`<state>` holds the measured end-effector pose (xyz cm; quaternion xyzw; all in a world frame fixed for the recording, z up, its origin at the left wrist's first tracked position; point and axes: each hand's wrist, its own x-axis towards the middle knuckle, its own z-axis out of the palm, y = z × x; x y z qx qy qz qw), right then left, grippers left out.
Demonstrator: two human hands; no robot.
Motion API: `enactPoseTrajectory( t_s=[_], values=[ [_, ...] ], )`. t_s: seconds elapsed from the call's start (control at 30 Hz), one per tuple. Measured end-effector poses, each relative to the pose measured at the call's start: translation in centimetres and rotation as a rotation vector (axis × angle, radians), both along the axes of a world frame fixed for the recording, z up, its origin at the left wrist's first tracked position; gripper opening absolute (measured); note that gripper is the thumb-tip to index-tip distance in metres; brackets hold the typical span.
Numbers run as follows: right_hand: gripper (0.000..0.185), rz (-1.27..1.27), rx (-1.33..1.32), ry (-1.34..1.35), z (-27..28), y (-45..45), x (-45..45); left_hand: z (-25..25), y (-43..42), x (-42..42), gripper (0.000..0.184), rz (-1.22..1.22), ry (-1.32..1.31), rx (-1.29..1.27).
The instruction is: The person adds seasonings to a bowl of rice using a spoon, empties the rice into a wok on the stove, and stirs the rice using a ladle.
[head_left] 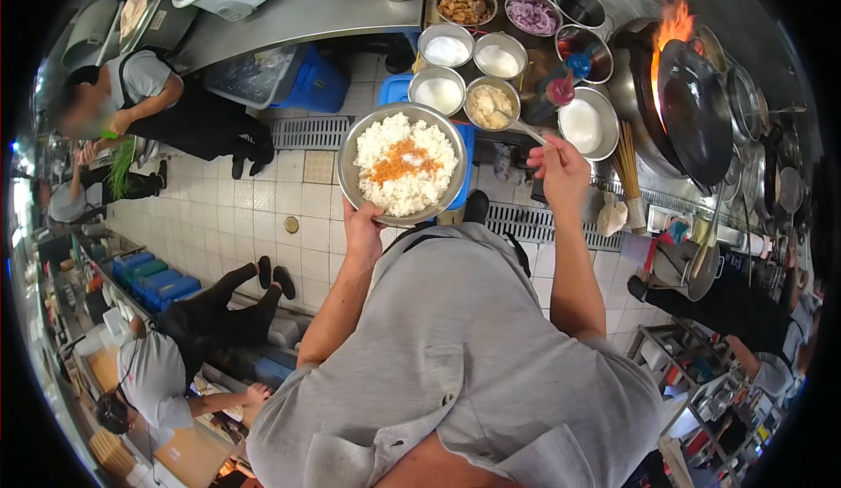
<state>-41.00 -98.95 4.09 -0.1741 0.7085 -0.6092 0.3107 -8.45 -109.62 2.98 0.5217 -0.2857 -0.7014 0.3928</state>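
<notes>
A steel bowl [348,157] of white rice [431,144] with orange seasoning on top is held by its near rim in my left hand [363,229]. My right hand [561,166] pinches the handle of a metal spoon [526,129]. The spoon's head rests in a small steel bowl of pale yellow paste [491,105]. Beside that bowl are bowls of white powder or granules [438,94].
A wok [695,111] stands tilted at the right with flames [674,22] beside it. Bowls of purple onion [531,17] and brown pieces [464,9] line the counter. Bamboo sticks [627,159] are near my right forearm. Co-workers [151,89] stand left and right.
</notes>
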Motion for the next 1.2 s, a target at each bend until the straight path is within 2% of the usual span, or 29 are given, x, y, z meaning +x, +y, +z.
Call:
enactPoseTrajectory(
  t_s=[0.1,0.17,0.23,0.3,0.37,0.47,0.6,0.83,1.03,1.2],
  values=[
    [0.022,0.194,-0.018,0.067,4.9,0.3,2.9,-0.9,-0.6,-0.1,0.067,-0.045,0.034,-0.021],
    [0.020,0.241,-0.064,0.419,5.4,-1.4,3.5,-0.8,-1.0,-0.6,0.068,-0.063,0.031,-0.029],
    [0.020,0.261,-0.066,0.755,3.8,-5.4,2.0,-1.6,-1.3,-0.3,0.070,-0.098,0.023,-0.041],
    [0.020,0.206,0.009,0.905,1.5,-10.6,0.7,-1.9,-1.5,0.1,0.070,-0.104,0.011,-0.033],
    [0.020,0.141,-0.042,0.972,-1.5,-15.7,-0.4,-1.3,-1.3,-0.1,0.070,-0.070,0.019,-0.023],
    [0.018,0.188,0.151,0.980,-4.3,-20.0,-1.0,0.4,-0.8,-0.1,0.071,-0.013,0.041,-0.027],
    [0.020,0.108,0.106,0.807,-5.2,-21.2,-0.8,-0.4,-0.7,1.8,0.071,-0.007,0.043,-0.034],
    [0.027,0.006,0.052,0.233,-5.8,-20.1,-1.7,-0.2,-0.9,2.9,0.070,0.048,0.007,-0.005],
    [0.027,-0.022,-0.032,-0.033,-4.5,-17.4,-1.8,-0.4,-1.7,2.9,0.069,0.036,0.006,-0.004],
    [0.026,-0.031,-0.088,-0.049,-3.7,-14.9,-0.8,-1.2,-2.4,3.1,0.067,-0.030,0.009,-0.037]
  ],
)
